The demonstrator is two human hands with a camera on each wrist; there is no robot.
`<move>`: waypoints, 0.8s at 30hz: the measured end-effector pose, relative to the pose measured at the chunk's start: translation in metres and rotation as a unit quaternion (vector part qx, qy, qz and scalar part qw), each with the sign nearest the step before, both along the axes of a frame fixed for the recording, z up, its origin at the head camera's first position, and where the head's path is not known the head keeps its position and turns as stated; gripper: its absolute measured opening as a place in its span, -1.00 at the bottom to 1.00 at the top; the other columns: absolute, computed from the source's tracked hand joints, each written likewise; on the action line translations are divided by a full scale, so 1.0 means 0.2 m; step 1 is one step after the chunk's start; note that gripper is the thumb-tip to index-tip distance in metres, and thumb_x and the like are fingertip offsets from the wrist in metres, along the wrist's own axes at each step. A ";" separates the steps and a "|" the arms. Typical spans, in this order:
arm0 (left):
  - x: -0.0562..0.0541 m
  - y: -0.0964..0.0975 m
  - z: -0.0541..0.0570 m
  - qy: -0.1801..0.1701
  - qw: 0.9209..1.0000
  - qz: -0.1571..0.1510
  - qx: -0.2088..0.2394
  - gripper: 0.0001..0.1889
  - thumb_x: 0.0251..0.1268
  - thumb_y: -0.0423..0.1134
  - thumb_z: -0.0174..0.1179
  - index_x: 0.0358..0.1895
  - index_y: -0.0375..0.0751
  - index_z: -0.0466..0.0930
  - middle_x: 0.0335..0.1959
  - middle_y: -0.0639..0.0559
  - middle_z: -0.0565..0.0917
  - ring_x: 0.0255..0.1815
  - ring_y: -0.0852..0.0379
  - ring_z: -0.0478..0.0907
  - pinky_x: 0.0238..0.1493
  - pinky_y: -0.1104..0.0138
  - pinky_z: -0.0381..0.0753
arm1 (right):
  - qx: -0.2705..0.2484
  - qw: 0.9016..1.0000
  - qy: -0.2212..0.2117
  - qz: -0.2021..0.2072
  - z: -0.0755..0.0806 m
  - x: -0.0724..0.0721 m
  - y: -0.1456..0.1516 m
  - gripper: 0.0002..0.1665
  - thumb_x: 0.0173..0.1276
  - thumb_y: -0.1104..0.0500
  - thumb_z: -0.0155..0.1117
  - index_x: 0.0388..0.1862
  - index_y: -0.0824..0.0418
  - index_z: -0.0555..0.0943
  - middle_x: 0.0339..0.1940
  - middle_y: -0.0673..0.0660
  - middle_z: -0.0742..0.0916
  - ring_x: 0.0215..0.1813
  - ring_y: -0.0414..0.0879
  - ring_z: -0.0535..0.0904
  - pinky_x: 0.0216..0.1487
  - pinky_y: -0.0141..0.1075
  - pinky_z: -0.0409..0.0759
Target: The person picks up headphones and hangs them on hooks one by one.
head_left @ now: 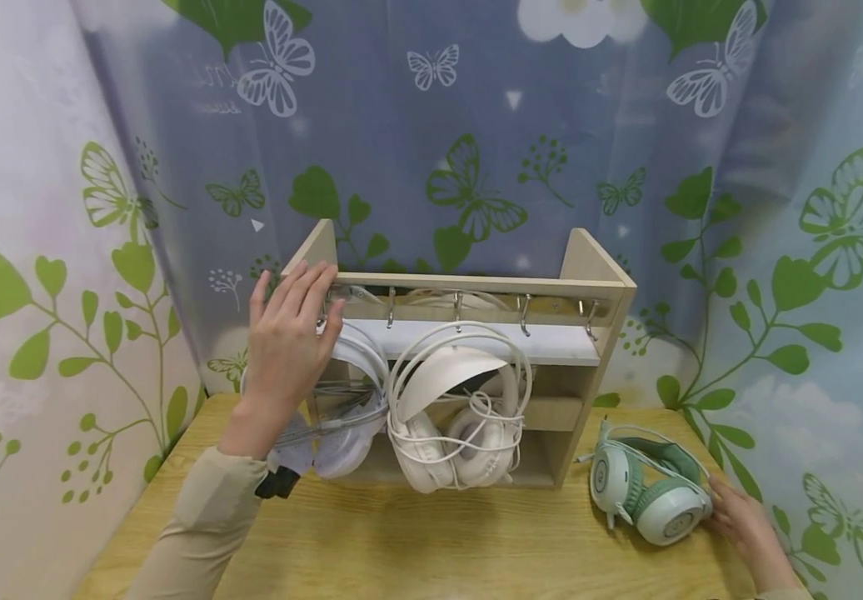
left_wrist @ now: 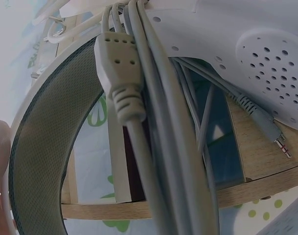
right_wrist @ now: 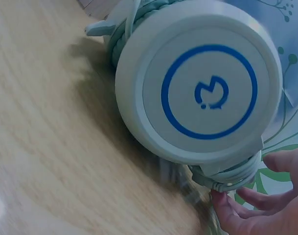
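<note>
My left hand (head_left: pixel 289 346) rests on the upper left corner of the wooden rack (head_left: pixel 611 375), fingers extended over its edge. Below it hang white headphones (head_left: pixel 345 442), partly hidden by the hand; their grey cable bundle (left_wrist: pixel 161 122) and padded headband (left_wrist: pixel 46 122) fill the left wrist view. White headphones wrapped in cable (head_left: pixel 420 450) hang from the middle hook. At the right, my right hand (head_left: pixel 742 521) holds green-and-white headphones (head_left: pixel 675 508) on the table by the band and cable side. In the right wrist view, a round earcup (right_wrist: pixel 202 93) shows a blue ring logo.
Several metal hooks (head_left: pixel 525 315) line the rack's front bar, above a white shelf (head_left: pixel 559 342). The rack stands on a wood-grain table (head_left: pixel 431 542). Curtains with leaf and butterfly prints (head_left: pixel 491 108) enclose the back and both sides.
</note>
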State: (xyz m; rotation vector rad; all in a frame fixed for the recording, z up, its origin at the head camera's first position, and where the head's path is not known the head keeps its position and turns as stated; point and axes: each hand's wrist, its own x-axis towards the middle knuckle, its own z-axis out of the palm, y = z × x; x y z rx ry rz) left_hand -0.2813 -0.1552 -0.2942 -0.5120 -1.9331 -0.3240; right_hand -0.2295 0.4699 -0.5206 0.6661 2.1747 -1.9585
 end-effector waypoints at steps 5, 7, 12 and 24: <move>0.00 0.00 0.01 -0.004 1.000 0.007 -0.006 -0.48 0.64 0.02 -0.13 0.35 -0.27 0.52 0.30 -0.19 0.59 0.39 -0.19 0.45 0.58 -0.09 0.02 | -0.011 1.000 -0.003 0.004 0.02 0.00 0.00 0.01 0.62 -0.13 -0.21 0.52 0.59 -0.36 0.52 0.58 -0.19 0.49 0.24 0.31 -0.19 -0.52 0.61; 0.00 0.00 0.01 -0.004 1.000 0.006 -0.006 -0.49 0.64 0.01 -0.11 0.34 -0.27 0.52 0.30 -0.19 0.59 0.39 -0.19 0.45 0.58 -0.09 0.02 | 0.000 1.000 -0.004 0.004 0.03 0.01 0.01 0.04 0.61 -0.12 -0.15 0.49 0.65 -0.35 0.51 0.59 -0.16 0.16 0.00 0.63 -0.17 -0.49 0.63; 0.00 0.00 0.00 -0.001 1.000 0.001 -0.001 -0.53 0.57 -0.07 0.04 0.35 -0.28 0.52 0.31 -0.19 0.59 0.40 -0.19 0.44 0.59 -0.08 0.00 | 0.036 0.999 0.006 0.004 0.06 0.01 0.00 0.05 0.61 -0.11 -0.10 0.46 0.78 -0.22 0.26 0.80 0.32 -0.34 -0.40 0.56 -0.20 -0.47 0.63; 0.00 0.00 0.02 -0.005 1.000 0.006 -0.005 -0.48 0.65 0.03 -0.13 0.34 -0.27 0.52 0.30 -0.19 0.59 0.39 -0.19 0.44 0.59 -0.07 0.00 | 0.068 0.997 0.026 0.017 0.12 0.02 -0.05 0.01 0.64 -0.15 -0.15 0.48 0.74 -0.15 0.03 0.44 0.53 -0.35 -0.38 0.57 -0.17 -0.41 0.69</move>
